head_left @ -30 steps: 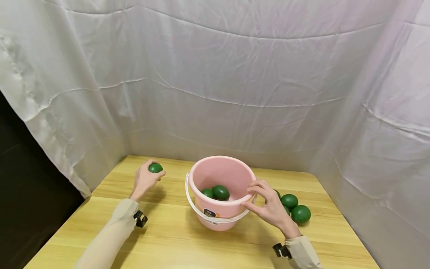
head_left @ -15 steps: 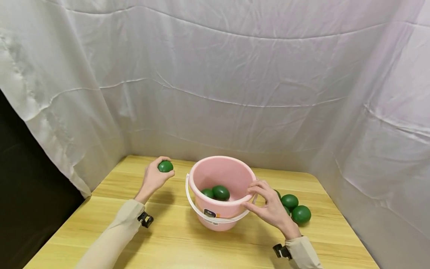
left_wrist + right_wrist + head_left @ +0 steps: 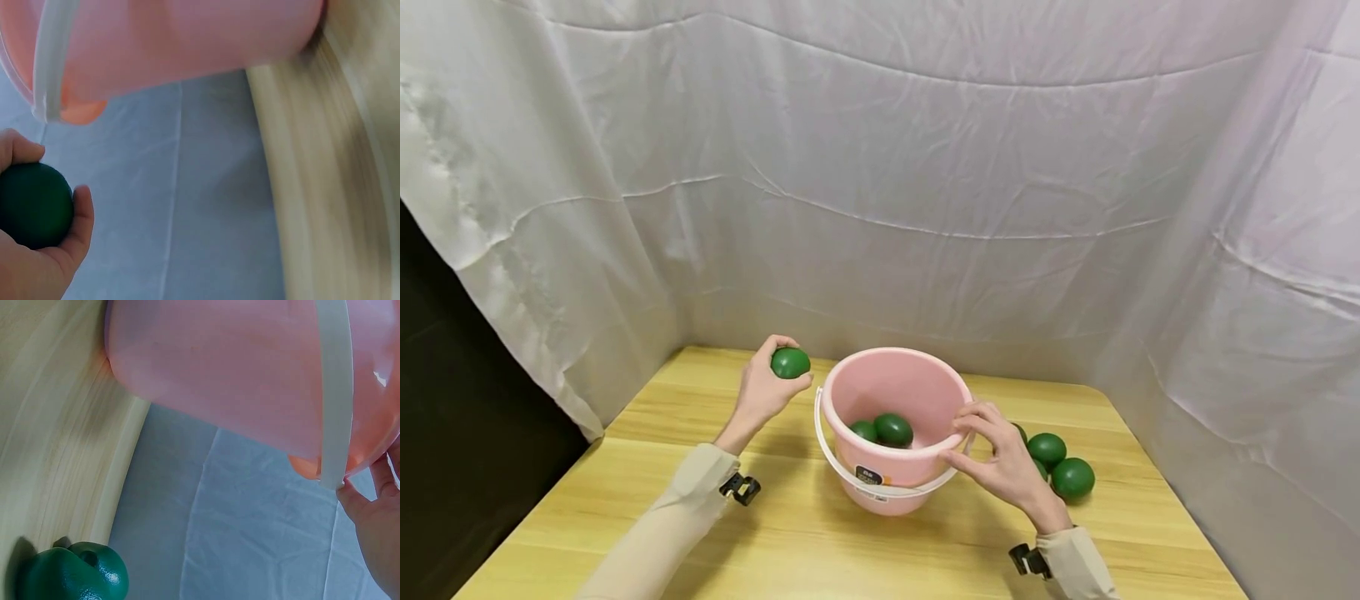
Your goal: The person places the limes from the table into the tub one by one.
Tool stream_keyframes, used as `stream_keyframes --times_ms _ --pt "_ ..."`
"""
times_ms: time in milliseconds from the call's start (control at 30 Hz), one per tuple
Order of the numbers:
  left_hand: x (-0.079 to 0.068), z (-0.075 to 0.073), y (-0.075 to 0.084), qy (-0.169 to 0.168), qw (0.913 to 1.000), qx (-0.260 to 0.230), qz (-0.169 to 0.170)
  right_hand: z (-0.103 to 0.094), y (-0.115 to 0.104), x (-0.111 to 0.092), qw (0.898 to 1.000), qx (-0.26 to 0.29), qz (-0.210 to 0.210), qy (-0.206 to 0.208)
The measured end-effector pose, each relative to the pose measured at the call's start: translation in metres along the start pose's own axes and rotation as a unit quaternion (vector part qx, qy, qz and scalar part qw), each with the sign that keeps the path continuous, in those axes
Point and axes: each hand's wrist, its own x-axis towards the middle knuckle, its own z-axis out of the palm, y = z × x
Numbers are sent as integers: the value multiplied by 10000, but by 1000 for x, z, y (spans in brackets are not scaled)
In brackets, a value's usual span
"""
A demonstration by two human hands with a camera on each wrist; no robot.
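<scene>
In the head view my left hand (image 3: 765,389) holds a dark green, egg-shaped fruit (image 3: 791,363) between thumb and fingers, raised above the table just left of the pink bucket (image 3: 880,467). The left wrist view shows the same fruit (image 3: 36,206) in the curled hand, apart from the bucket. My right hand (image 3: 1003,458) pinches the bucket's right rim, thumb outside and fingers over the edge. Inside the upright bucket lie two similar green fruits (image 3: 892,430). Its white handle (image 3: 880,490) hangs down across the front.
Several more green fruits (image 3: 1072,479) sit close together on the wooden table (image 3: 760,542), right of the bucket and partly behind my right hand. Pale cloth (image 3: 880,167) hangs behind and beside the table.
My left hand has carried its green fruit rightward and slightly up, nearer the bucket. The right hand and the bucket have stayed in place.
</scene>
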Motion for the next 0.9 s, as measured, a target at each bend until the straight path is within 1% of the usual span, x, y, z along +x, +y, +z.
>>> stream_keyframes --times_ms 133,267,400,500,633,767,900 --pt "-1 5 7 117 9996 105 214 0 1 0 10000 5 -46 43" --pt "-4 11 15 90 9995 -132 283 -1 0 -1 10000 29 -11 33" --pt "-7 16 24 89 9986 -406 321 -1 -1 -1 9999 25 120 -11" --pt "-9 18 29 63 9978 -483 454 -2 -3 0 9998 -13 181 -8" --pt "-11 20 34 63 9968 -510 607 -3 -15 5 10000 -18 80 37" --pt "-13 21 39 -82 9961 -594 647 -6 -24 9 10000 15 57 35" --pt "-15 22 42 -426 9929 -854 704 -2 -16 7 9999 -1 135 -3"
